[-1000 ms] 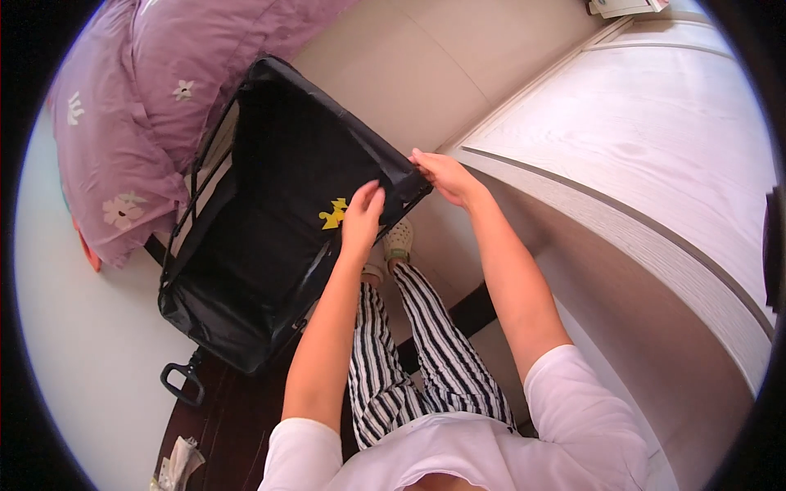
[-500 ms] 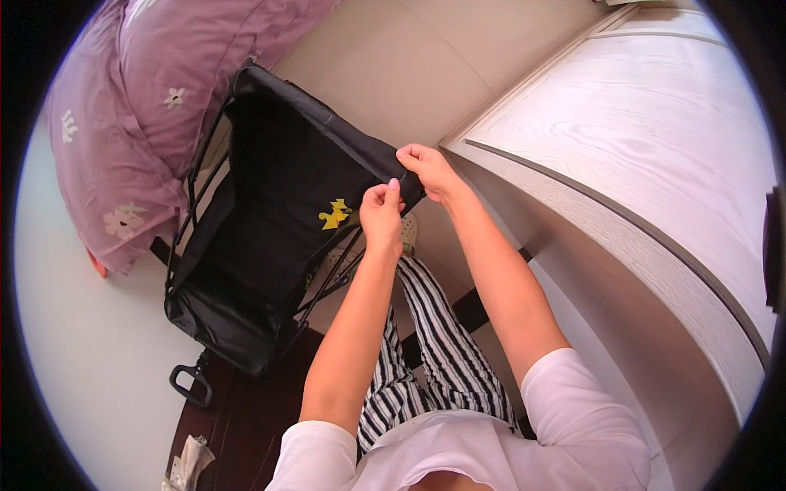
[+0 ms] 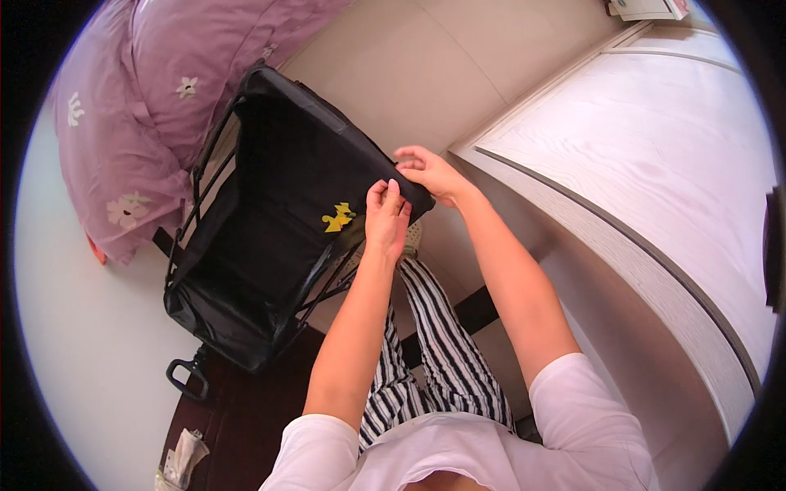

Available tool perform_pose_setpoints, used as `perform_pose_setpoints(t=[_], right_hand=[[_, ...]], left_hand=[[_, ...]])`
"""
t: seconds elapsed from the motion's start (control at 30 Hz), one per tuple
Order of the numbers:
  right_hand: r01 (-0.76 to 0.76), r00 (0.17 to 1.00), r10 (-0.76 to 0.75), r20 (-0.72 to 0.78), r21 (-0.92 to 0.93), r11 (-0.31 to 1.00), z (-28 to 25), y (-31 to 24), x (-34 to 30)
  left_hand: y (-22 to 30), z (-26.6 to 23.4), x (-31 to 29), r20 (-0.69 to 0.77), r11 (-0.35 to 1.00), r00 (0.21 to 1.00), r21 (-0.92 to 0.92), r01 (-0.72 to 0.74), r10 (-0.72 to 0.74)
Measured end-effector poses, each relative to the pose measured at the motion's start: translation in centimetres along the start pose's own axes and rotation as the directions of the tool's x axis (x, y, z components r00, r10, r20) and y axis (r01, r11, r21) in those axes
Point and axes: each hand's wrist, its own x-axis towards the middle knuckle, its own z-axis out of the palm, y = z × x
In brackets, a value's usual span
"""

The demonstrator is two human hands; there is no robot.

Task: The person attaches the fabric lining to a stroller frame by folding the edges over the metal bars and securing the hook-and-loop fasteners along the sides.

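A black folding wagon (image 3: 270, 188) with a fabric liner and thin metal frame bars stands to the left, a yellow print (image 3: 337, 218) on its inner side. My left hand (image 3: 388, 219) is at the near right end of the liner's top edge, fingers curled in and thumb up against the cloth. Just beyond it, my right hand (image 3: 435, 177) lies over the liner's corner. Its fingers and thumb are parted there, touching the rim. The wagon's black loop handle (image 3: 188, 378) hangs at its near left end. Cloth and hands hide what lies under the corner.
Purple flowered bedding (image 3: 131, 147) piles up behind the wagon. A white wood-grain cabinet (image 3: 622, 147) runs along the right. Below left is a dark brown wooden surface (image 3: 246, 425) with a crumpled pale bag (image 3: 187, 458). Striped trouser legs (image 3: 450, 344) stand close below my hands.
My right hand has loosened from its pinch on the liner's edge, its fingers now apart. My left fingers have eased slightly. The view has shifted a little; the wagon stays about where it was.
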Motion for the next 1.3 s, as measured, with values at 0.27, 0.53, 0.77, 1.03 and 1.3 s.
perform_pose_setpoints(t=[0.27,0.53,0.77,1.03,1.3], right_hand=[[0.268,0.814,-0.526,-0.246,-0.643,0.717,5.1,-1.1,-3.1],[0.151,0.61,-0.753,-0.248,-0.896,0.417,7.2,-0.2,-1.9],[0.117,0.653,-0.736,-0.179,-0.936,0.331,7.1,-0.2,-1.3],[0.055,0.76,-0.615,-0.209,-0.922,0.383,5.9,-1.3,-0.6],[-0.011,0.851,-0.474,-0.226,-0.91,0.415,5.4,-2.5,0.5]], left_hand=[[-0.4,-0.5,1.1,0.03,0.983,1.0,-0.181,0.013,-0.008],[-0.9,0.1,2.5,0.007,0.974,0.991,-0.183,0.13,-0.132],[-0.5,-0.5,1.6,0.01,0.979,0.993,-0.168,0.119,-0.119],[-0.9,-4.4,-1.4,-0.079,0.98,0.981,-0.107,0.166,-0.175],[-0.2,-8.1,-3.7,-0.084,0.98,0.982,-0.122,0.157,-0.168]])
